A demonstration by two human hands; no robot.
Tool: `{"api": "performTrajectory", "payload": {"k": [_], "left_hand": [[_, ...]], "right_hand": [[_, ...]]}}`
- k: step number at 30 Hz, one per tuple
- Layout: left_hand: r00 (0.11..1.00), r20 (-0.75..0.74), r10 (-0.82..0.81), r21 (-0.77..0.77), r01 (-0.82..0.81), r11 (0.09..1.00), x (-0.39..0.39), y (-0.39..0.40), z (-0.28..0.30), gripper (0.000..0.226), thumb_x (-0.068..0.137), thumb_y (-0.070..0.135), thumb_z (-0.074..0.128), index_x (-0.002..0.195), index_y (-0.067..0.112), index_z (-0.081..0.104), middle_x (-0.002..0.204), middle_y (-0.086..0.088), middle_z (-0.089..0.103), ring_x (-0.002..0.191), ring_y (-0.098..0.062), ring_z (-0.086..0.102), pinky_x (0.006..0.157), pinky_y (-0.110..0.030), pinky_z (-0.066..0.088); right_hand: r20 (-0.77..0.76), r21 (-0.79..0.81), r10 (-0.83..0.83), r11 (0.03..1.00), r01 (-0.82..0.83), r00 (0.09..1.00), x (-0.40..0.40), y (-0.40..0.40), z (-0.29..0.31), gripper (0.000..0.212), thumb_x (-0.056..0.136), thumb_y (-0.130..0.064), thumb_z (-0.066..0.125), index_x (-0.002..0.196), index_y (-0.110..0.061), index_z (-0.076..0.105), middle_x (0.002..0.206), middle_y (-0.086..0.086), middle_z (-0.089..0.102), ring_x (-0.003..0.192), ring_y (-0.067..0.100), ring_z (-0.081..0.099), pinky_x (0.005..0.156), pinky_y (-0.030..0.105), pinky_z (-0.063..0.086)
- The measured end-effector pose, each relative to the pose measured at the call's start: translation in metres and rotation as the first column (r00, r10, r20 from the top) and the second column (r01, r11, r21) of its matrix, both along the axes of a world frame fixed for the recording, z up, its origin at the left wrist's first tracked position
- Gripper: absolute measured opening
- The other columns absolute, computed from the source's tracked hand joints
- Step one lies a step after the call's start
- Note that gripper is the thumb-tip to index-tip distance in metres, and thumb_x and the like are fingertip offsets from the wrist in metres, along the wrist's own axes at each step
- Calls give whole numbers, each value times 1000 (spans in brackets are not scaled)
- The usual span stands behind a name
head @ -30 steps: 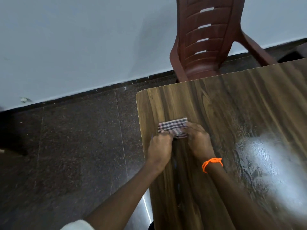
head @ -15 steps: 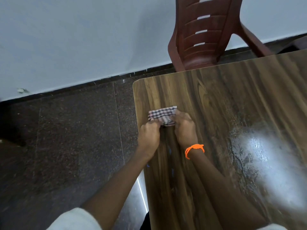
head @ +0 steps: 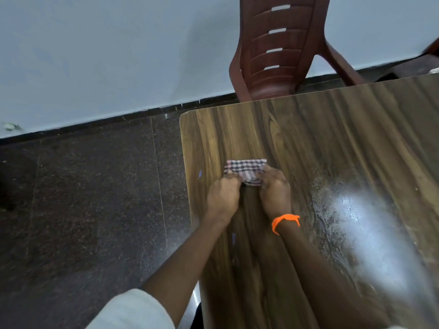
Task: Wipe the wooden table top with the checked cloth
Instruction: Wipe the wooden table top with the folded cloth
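Currently left hand and right hand both grip the folded checked cloth, fingers curled on its near edge, apparently pressing it onto the wooden table top; wet sheen right of the grip.

The near part of the checked cloth is hidden under the curled fingers of the left hand and the right hand, so the fingertips themselves cannot be seen. The tabletop runs out of view at the right and bottom edges, and glare washes out its grain toward the right edge. The chair beyond the far edge is cut off at the top, its seat hidden behind the tabletop.
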State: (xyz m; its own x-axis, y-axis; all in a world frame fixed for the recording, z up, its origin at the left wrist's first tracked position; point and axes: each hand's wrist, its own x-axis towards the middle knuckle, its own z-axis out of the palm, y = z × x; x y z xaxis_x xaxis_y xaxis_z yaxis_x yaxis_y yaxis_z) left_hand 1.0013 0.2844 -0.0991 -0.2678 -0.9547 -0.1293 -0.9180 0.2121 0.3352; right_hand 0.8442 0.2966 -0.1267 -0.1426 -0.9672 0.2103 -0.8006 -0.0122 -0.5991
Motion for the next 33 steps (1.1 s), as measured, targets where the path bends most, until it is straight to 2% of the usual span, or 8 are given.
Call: {"api": "performTrajectory", "payload": {"k": [5, 12, 16, 18, 20, 23, 26, 33], "left_hand": [[995, -53, 80, -46, -83, 996, 34, 30, 2, 38, 100, 8, 46, 128, 20, 68, 127, -2, 69, 101, -28, 72, 87, -42, 57], [985, -148, 88, 18, -86, 996, 39, 121, -3, 40, 97, -2, 54, 132, 12, 66, 136, -8, 65, 123, -27, 63, 100, -45, 54], [994, -95, -49, 19, 51, 999, 15, 141, -4, 45, 96, -2, 51, 139, 9, 60, 143, -11, 59, 135, -26, 54, 103, -42, 54], [995, -75, -69, 13, 70, 997, 9, 126, -3, 42, 99, 7, 43, 136, 13, 62, 140, -6, 62, 130, -23, 58, 93, -40, 58], [998, -47, -47, 5, 47, 999, 6, 106, -2, 35, 100, 14, 46, 128, 19, 65, 133, -1, 65, 118, -22, 65, 83, -40, 60], [1000, 9, -30, 6, 30, 1000, 8, 89, -4, 31, 103, 19, 44, 126, 23, 64, 132, 4, 65, 111, -22, 68, 87, -40, 57], [1000, 0, 29, 29, -29, 999, 15, 93, -3, 34, 103, 15, 44, 127, 22, 65, 130, 2, 67, 109, -23, 69, 89, -40, 56], [993, -22, 113, 45, -111, 993, 33, 164, 3, 36, 102, 11, 47, 132, 25, 63, 132, 5, 66, 108, -19, 69, 89, -35, 58]], "right_hand": [[-17, 18, 159, 987, -159, 987, 30, 6, 0, 27, 79, 4, 57, 99, -8, 72, 112, 10, 68, 99, 28, 60, 87, 30, 52], [14, 50, 226, 973, -227, 974, 25, 94, -11, 27, 86, -6, 52, 107, -12, 69, 123, 1, 62, 114, 17, 52, 99, 21, 43], [30, 7, 135, 991, -136, 990, -4, 114, -12, 34, 78, 11, 58, 100, -10, 73, 116, 3, 67, 110, 19, 57, 97, 27, 47], [24, 14, 78, 997, -78, 997, -11, 110, -12, 34, 78, 12, 57, 99, -8, 74, 114, 5, 68, 109, 19, 58, 96, 28, 48], [11, 16, 34, 999, -35, 999, -8, 99, -11, 31, 82, 3, 50, 100, -7, 74, 113, 9, 68, 107, 21, 57, 95, 30, 48], [-39, 20, 33, 999, -32, 999, 7, 86, -8, 33, 84, -8, 42, 99, -6, 72, 113, 12, 67, 105, 25, 56, 95, 28, 46], [-51, 47, 79, 996, -77, 996, 17, 90, -9, 32, 87, -8, 42, 103, -7, 70, 119, 9, 64, 108, 24, 54, 94, 27, 46], [-5, 75, 213, 974, -212, 977, 28, 156, -14, 33, 91, -15, 42, 111, -6, 68, 125, 11, 61, 115, 20, 50, 102, 15, 35]]}}
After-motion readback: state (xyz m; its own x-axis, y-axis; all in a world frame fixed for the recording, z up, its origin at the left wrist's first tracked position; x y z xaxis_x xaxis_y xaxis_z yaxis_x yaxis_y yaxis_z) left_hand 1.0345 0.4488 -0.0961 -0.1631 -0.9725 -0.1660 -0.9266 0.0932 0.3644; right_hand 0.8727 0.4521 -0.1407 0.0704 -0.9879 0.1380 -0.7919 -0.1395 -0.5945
